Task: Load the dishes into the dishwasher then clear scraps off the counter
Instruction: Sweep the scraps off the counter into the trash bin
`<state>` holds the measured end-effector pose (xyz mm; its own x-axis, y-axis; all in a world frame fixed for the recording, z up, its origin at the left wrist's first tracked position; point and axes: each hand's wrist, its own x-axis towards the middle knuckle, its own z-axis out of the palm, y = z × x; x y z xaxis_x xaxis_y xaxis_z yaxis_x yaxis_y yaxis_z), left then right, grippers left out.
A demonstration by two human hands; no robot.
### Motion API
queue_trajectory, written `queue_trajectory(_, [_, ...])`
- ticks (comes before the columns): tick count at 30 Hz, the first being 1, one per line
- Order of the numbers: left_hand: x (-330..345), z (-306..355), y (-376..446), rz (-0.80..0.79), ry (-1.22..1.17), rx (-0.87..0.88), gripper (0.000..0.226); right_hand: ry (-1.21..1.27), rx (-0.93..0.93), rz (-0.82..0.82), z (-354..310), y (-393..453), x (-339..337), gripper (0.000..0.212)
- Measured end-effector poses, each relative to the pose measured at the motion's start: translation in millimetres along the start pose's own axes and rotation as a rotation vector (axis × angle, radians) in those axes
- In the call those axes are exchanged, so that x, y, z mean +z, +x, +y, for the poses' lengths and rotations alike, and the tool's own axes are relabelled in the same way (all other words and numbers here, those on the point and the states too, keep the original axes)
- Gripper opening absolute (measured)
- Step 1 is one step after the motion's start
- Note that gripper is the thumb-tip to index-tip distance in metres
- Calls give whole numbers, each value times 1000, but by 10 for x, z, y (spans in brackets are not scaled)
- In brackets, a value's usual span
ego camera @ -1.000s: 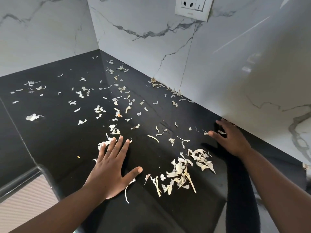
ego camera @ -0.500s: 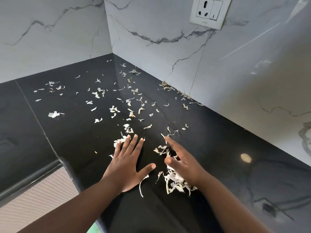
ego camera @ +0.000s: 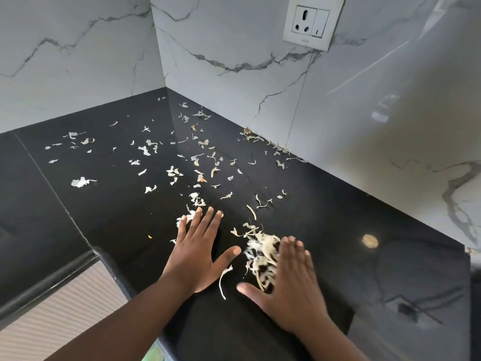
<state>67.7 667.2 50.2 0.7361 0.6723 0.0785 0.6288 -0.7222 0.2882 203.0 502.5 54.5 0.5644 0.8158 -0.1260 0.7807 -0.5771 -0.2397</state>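
Note:
Pale vegetable scraps point(ego camera: 197, 162) lie scattered over the black counter point(ego camera: 325, 217), thickest toward the corner. A gathered heap of scraps point(ego camera: 260, 252) sits between my hands. My left hand point(ego camera: 197, 256) lies flat on the counter, fingers spread, its fingertips touching a few scraps. My right hand point(ego camera: 289, 280) is flat and blurred, pressed against the right side of the heap, partly covering it. Neither hand holds anything.
White marble walls meet in a corner behind the counter. A wall socket point(ego camera: 311, 22) sits high on the right wall. The counter's rounded front edge point(ego camera: 65, 277) runs at lower left, with a ribbed pale surface point(ego camera: 52, 316) below it. More scraps line the wall base point(ego camera: 270, 145).
My right hand swept leftward from the wall side, pushing scraps into a tighter heap beside my left hand. My left hand stayed flat in place. The view tilted slightly upward.

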Motion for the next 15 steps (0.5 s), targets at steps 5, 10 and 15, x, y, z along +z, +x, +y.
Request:
queue_trajectory(5, [4, -26, -23, 78, -120, 34, 100, 353, -56, 59, -390, 449, 48, 101])
queue_trajectory(10, [-6, -73, -87, 179, -283, 80, 90, 756, 30, 224, -134, 87, -110, 99])
queue_trajectory(15, [-67, -90, -408, 345, -489, -37, 69, 175, -211, 86, 10, -523, 70, 122])
